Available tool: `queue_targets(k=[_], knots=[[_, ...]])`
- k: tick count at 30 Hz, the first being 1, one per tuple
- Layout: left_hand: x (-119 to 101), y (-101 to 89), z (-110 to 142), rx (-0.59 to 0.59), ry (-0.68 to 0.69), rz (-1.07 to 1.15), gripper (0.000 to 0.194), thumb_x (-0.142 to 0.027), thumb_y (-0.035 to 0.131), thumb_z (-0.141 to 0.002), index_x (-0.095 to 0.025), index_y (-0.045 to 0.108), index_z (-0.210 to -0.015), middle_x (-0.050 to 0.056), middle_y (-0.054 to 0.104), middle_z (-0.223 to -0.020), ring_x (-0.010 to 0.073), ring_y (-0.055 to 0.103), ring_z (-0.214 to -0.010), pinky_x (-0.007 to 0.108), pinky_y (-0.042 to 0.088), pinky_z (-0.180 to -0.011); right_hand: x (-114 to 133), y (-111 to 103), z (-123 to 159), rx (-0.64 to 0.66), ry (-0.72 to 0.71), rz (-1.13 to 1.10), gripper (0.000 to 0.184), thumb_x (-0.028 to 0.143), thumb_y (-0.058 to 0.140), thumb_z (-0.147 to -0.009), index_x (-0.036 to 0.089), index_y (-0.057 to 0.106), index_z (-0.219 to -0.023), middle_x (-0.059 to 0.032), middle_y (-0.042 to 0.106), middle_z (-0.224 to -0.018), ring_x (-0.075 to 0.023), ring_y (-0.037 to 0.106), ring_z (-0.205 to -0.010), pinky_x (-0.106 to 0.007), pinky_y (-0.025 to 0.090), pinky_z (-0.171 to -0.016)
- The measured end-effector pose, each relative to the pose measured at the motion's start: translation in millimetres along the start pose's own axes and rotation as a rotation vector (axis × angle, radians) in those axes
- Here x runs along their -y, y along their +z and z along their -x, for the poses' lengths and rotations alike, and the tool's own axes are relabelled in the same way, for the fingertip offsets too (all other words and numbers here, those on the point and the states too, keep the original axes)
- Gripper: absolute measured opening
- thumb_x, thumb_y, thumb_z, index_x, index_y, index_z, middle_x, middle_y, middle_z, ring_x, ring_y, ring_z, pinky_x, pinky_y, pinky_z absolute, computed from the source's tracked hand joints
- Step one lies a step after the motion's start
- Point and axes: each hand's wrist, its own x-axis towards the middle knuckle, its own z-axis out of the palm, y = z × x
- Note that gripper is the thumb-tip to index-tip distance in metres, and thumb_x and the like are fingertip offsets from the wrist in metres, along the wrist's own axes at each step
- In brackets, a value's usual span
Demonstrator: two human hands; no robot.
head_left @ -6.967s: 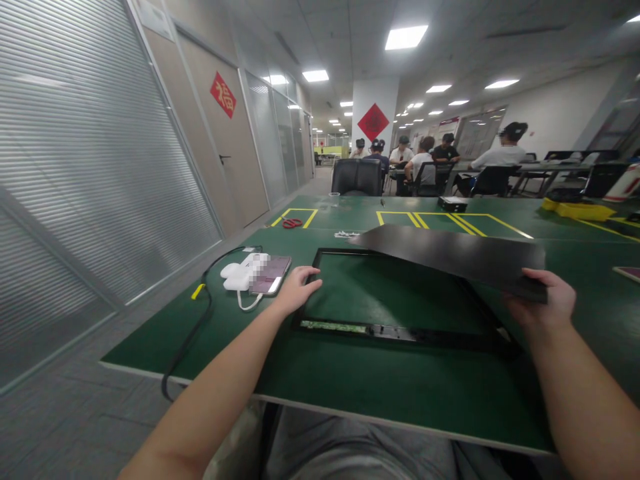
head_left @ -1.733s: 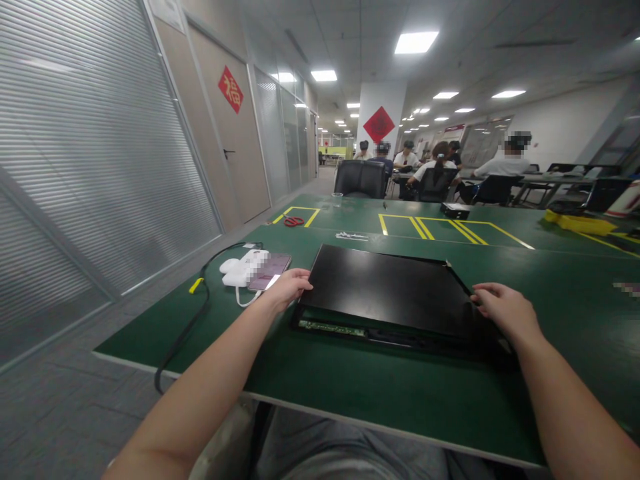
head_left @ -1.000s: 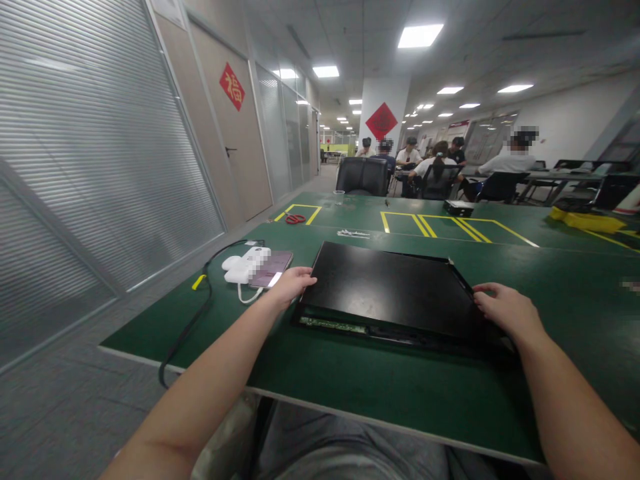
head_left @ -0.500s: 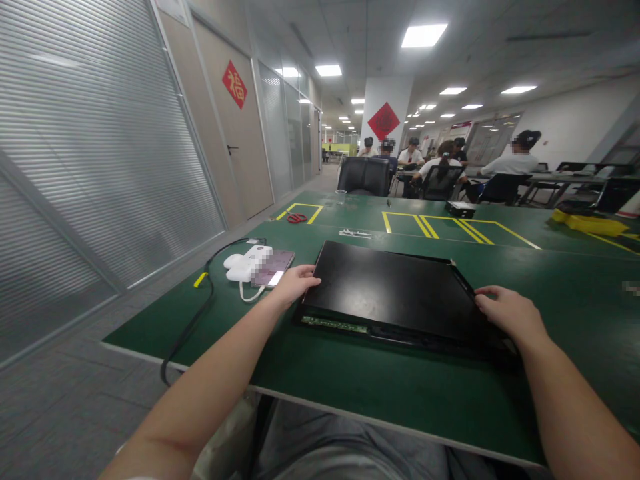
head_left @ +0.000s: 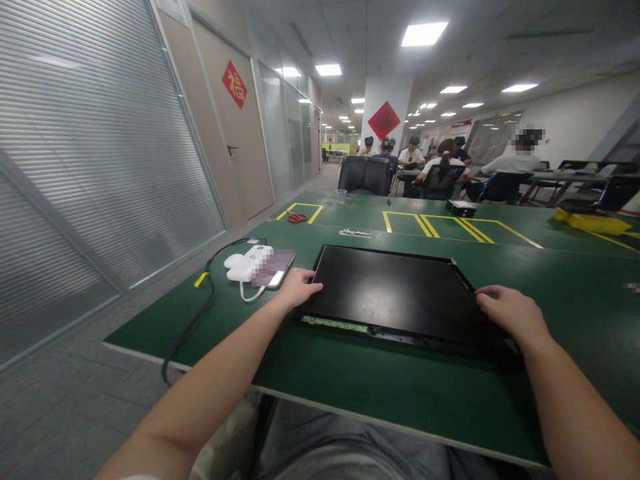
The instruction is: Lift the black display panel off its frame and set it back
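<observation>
Two bare hands flank a flat, glossy black rectangular panel (head_left: 390,287) at the centre of the frame, and it lies within a thin black rectangular frame (head_left: 425,341) on the dark green tabletop (head_left: 390,393). Along the near edge, look, a narrow green circuit strip (head_left: 334,325) shows. Left hand (head_left: 300,288) at the left edge: thumb and fingers slightly parted, touching the rim. Right hand (head_left: 513,313) at the right edge: fingers bent, thumb tip hidden; whether either hand grips, I cannot tell. Just beside the left hand sits a phone with a pinkish screen (head_left: 280,261), next to a rounded white plastic device (head_left: 247,262). Farther up, red-handled scissors (head_left: 297,218) lie by yellow tape, and seated people fill the upper right.
</observation>
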Motion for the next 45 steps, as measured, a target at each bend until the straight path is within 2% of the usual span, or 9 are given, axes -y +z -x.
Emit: queue_targets(k=[5, 10, 18, 23, 31, 34, 38, 41, 45], knots=[[4, 3.2, -2, -0.021, 0.028, -0.131, 0.032, -0.028, 0.081, -0.075, -0.012, 0.084, -0.103, 0.009, 0.075, -0.097, 0.0252, 0.068, -0.086, 0.035, 0.055, -0.084, 4, -4, 4, 0.008, 0.004, 0.013, 0.048, 0.042, 0.045, -0.09, 0.026, 0.08, -0.117, -0.01, 0.079, -0.097, -0.0296, 0.071, -0.092, -0.038, 0.05, -0.076], [12, 6.5, -5, -0.036, 0.028, -0.212, 0.041, -0.03, 0.081, -0.077, -0.014, 0.082, -0.115, 0.011, 0.073, -0.119, 0.0263, 0.069, -0.103, 0.036, 0.055, -0.099, 4, -4, 5, 0.01, 0.002, 0.019, 0.048, 0.043, 0.044, -0.091, 0.026, 0.079, -0.119, -0.0094, 0.079, -0.098, -0.0285, 0.072, -0.091, -0.037, 0.05, -0.075], [15, 13.4, -5, -0.026, 0.024, -0.285, 0.039, -0.027, 0.077, -0.083, -0.014, 0.079, -0.12, 0.014, 0.062, -0.129, 0.0291, 0.066, -0.123, 0.038, 0.05, -0.114, 4, -3, 5, 0.002, -0.01, 0.047, 0.049, 0.042, 0.043, -0.093, 0.026, 0.08, -0.12, -0.0103, 0.079, -0.107, -0.0305, 0.072, -0.097, -0.037, 0.051, -0.078], [9, 14.7, -1, -0.004, 0.052, -0.333, 0.047, -0.024, 0.077, -0.084, -0.018, 0.074, -0.131, 0.012, 0.057, -0.133, 0.0281, 0.063, -0.129, 0.038, 0.044, -0.122, 2, 0, 5, -0.032, -0.024, 0.066, 0.05, 0.044, 0.042, -0.094, 0.025, 0.08, -0.121, -0.0123, 0.079, -0.113, -0.0327, 0.072, -0.103, -0.038, 0.053, -0.079], [2, 8.9, -4, 0.038, 0.038, -0.449, 0.047, -0.021, 0.065, -0.095, -0.011, 0.064, -0.141, 0.017, 0.063, -0.132, 0.0272, 0.067, -0.123, 0.036, 0.049, -0.114, 1, 2, -1, -0.008, -0.036, 0.114, 0.05, 0.046, 0.042, -0.094, 0.028, 0.08, -0.121, -0.0136, 0.079, -0.111, -0.0346, 0.073, -0.101, -0.042, 0.055, -0.078], [0, 7.7, -10, 0.059, 0.026, -0.51, 0.037, -0.018, 0.064, -0.098, -0.009, 0.065, -0.133, 0.019, 0.067, -0.129, 0.0282, 0.068, -0.121, 0.04, 0.051, -0.11, 6, 0, -2, 0.026, -0.049, 0.145, 0.048, 0.044, 0.044, -0.093, 0.026, 0.08, -0.119, -0.0156, 0.079, -0.114, -0.0359, 0.073, -0.102, -0.043, 0.056, -0.08], [-1, 7.2, -20, 0.093, 0.005, -0.575, 0.026, -0.03, 0.07, -0.101, -0.014, 0.069, -0.122, 0.013, 0.07, -0.128, 0.0269, 0.07, -0.114, 0.047, 0.059, -0.099, 16, -4, -3, 0.056, -0.044, 0.18, 0.047, 0.043, 0.044, -0.093, 0.026, 0.081, -0.116, -0.0175, 0.078, -0.114, -0.036, 0.074, -0.101, -0.044, 0.057, -0.08], [-1, 6.3, -24, 0.11, 0.008, -0.602, 0.03, -0.035, 0.072, -0.101, -0.016, 0.069, -0.123, 0.011, 0.07, -0.128, 0.0264, 0.07, -0.112, 0.047, 0.061, -0.096, 21, -6, -5, 0.079, -0.055, 0.19, 0.045, 0.043, 0.045, -0.093, 0.026, 0.081, -0.112, -0.0186, 0.077, -0.114, -0.0352, 0.074, -0.097, -0.044, 0.057, -0.079], [-2, 6.5, -22, 0.103, 0.025, -0.609, 0.024, -0.029, 0.071, -0.101, -0.014, 0.07, -0.119, 0.012, 0.071, -0.125, 0.026, 0.071, -0.11, 0.046, 0.06, -0.096, 23, -6, -11, 0.089, -0.082, 0.187, 0.04, 0.043, 0.048, -0.093, 0.025, 0.082, -0.106, -0.0192, 0.077, -0.11, -0.0345, 0.074, -0.096, -0.043, 0.056, -0.077]])
